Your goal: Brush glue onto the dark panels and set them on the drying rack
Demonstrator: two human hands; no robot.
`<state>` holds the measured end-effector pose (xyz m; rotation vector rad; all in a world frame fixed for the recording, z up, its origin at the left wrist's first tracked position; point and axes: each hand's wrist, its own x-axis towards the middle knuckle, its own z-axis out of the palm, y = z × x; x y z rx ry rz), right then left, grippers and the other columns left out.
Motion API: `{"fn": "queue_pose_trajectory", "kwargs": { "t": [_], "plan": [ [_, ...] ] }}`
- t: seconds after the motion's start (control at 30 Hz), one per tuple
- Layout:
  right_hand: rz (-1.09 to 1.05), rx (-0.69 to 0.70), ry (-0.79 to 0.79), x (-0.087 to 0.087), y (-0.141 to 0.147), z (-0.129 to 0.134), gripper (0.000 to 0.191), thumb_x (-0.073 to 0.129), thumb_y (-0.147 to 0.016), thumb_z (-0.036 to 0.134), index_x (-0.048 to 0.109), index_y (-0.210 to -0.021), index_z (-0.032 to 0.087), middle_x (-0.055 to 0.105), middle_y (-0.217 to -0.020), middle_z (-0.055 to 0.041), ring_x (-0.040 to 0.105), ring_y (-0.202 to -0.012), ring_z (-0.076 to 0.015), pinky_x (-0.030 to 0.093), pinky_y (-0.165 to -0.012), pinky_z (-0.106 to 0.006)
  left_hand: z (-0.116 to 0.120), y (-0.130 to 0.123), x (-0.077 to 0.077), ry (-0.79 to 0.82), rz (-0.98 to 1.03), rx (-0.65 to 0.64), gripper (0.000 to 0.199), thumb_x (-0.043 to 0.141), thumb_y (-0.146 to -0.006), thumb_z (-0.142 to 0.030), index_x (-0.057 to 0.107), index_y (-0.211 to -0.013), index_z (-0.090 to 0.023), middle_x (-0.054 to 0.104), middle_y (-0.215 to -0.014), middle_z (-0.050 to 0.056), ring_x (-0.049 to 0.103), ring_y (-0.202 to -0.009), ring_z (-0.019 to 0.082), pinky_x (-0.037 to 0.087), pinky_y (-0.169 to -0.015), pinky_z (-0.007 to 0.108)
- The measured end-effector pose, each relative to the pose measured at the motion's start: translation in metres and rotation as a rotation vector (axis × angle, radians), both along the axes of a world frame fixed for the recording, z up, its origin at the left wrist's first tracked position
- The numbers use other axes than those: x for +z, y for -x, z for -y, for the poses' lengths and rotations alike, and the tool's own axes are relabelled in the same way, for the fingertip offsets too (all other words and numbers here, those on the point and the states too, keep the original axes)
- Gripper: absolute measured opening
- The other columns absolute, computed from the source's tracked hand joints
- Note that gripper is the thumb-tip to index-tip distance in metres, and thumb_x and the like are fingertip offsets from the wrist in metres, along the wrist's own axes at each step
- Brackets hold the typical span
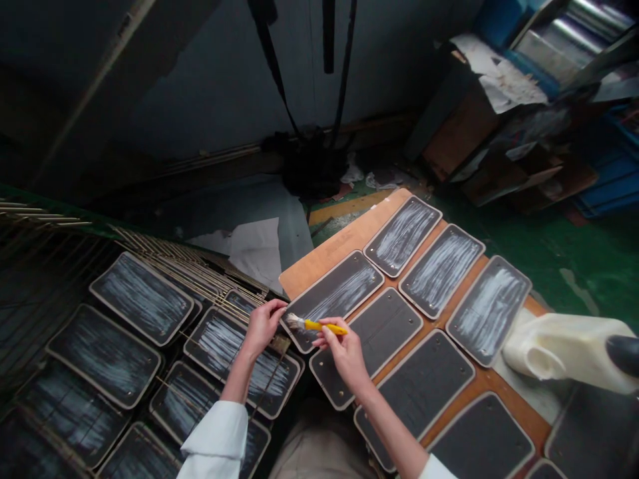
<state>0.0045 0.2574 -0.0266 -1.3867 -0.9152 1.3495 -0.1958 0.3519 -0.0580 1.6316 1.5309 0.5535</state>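
My right hand grips a paintbrush by its yellow handle. Its pale bristles rest on the left end of a dark rounded panel with a light border. White streaks cover much of that panel's right part. At the same panel's left corner, the fingers of my left hand are pinched together on the edge. Just below the brush lies a plain dark panel without streaks, partly hidden by my right hand and forearm.
An orange-brown board carries several more panels, some streaked white. A cream plastic jug stands on the right. To the left, a wire rack holds several streaked panels. Cardboard boxes sit on the green floor behind.
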Motion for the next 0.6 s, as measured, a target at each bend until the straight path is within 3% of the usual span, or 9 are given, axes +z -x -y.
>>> {"fn": "queue_pose_trajectory", "kwargs": {
  "t": [0.2, 0.37, 0.47, 0.6],
  "plan": [
    [0.045, -0.304, -0.079, -0.012, -0.049, -0.041, 0.035, 0.054, -0.089, 0.046, 0.058, -0.106, 0.016, 0.068, -0.079, -0.0048, 0.07, -0.07, -0.0197, 0.058, -0.064, -0.031, -0.002, 0.001, 0.002, 0.021, 0.002, -0.032, 0.021, 0.052, -0.082, -0.03, 0.069, -0.086, -0.02, 0.071, -0.078, 0.002, 0.062, -0.071, 0.017, 0.046, -0.067, 0.026],
    [0.354, -0.483, -0.255, -0.003, -0.082, -0.055, 0.028, 0.053, -0.091, 0.041, 0.06, -0.107, 0.018, 0.066, -0.095, -0.006, 0.069, -0.074, -0.0185, 0.058, -0.071, -0.035, -0.002, 0.003, -0.004, -0.001, 0.023, -0.033, 0.02, 0.052, -0.082, -0.031, 0.068, -0.085, -0.02, 0.072, -0.08, 0.002, 0.064, -0.075, 0.017, 0.046, -0.07, 0.026],
    [0.632, -0.42, -0.384, 0.002, -0.087, -0.056, 0.023, 0.049, -0.094, 0.034, 0.061, -0.109, 0.021, 0.064, -0.103, -0.0065, 0.066, -0.087, -0.0189, 0.055, -0.081, -0.036, -0.001, 0.003, -0.008, -0.001, 0.022, -0.023, 0.021, 0.051, -0.082, -0.032, 0.068, -0.086, -0.02, 0.072, -0.079, 0.002, 0.064, -0.074, 0.018, 0.046, -0.069, 0.026],
    [0.917, -0.162, -0.444, 0.001, -0.078, -0.048, 0.025, 0.043, -0.096, 0.024, 0.06, -0.115, 0.023, 0.064, -0.104, -0.008, 0.061, -0.1, -0.0206, 0.049, -0.089, -0.037, -0.001, 0.003, -0.008, 0.006, 0.024, -0.023, 0.02, 0.051, -0.083, -0.031, 0.068, -0.087, -0.021, 0.072, -0.08, 0.001, 0.063, -0.074, 0.017, 0.046, -0.069, 0.026]
  ]
}}
